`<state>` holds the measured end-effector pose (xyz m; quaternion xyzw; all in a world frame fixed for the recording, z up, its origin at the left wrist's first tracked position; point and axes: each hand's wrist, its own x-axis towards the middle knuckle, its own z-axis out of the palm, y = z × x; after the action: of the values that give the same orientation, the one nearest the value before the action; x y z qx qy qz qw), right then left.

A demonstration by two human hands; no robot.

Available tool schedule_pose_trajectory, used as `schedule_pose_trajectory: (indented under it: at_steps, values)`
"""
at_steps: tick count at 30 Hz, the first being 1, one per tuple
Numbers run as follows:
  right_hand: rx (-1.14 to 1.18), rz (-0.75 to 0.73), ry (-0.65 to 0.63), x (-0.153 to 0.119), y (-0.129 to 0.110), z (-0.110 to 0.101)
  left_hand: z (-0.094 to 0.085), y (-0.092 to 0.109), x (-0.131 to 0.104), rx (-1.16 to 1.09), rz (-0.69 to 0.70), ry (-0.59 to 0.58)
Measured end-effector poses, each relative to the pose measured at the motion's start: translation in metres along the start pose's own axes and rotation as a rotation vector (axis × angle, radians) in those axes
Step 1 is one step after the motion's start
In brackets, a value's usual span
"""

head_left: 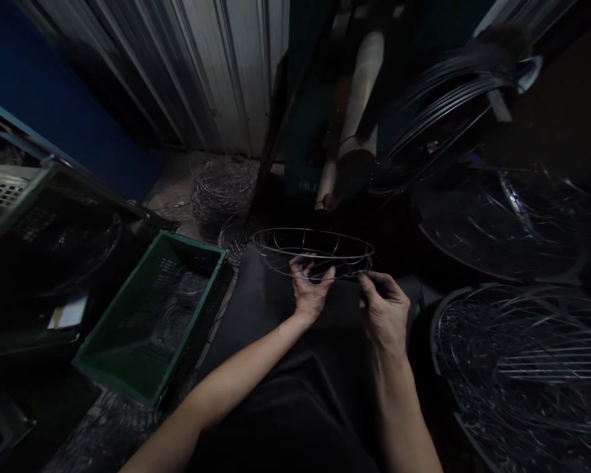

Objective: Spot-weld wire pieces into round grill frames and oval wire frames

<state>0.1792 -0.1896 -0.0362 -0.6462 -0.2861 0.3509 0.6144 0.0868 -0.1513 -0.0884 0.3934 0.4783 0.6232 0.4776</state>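
A round wire basket [335, 255], made of an upper ring and a smaller lower ring joined by thin wires, is held up over my dark-clad lap. My left hand [311, 286] is under and around its lower wires, the thumb up and the fingers curled through the frame. At the basket's right end, my right hand [385, 303] pinches the wire between thumb and fingers. Ahead of the basket, a machine [345, 151] has a pale cylindrical arm pointing down toward it.
On the left stands a green plastic crate [123, 328] with wire pieces inside. Bundles of wire [224, 190] lie on the floor by the corrugated wall. To the right are a tub of wire parts [526, 387], another dark tub [497, 223] and a wire coil [448, 98].
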Motion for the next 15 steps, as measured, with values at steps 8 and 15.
schedule_pose_trajectory:
  at_steps: [8, 15]
  values:
    - [0.118, -0.008, -0.009, -0.004, 0.018, -0.003, -0.007, 0.007, 0.006, 0.125, 0.275, -0.023]
    - [0.104, -0.002, -0.015, -0.004, 0.018, -0.001, -0.009, 0.007, 0.009, 0.135, 0.328, -0.008]
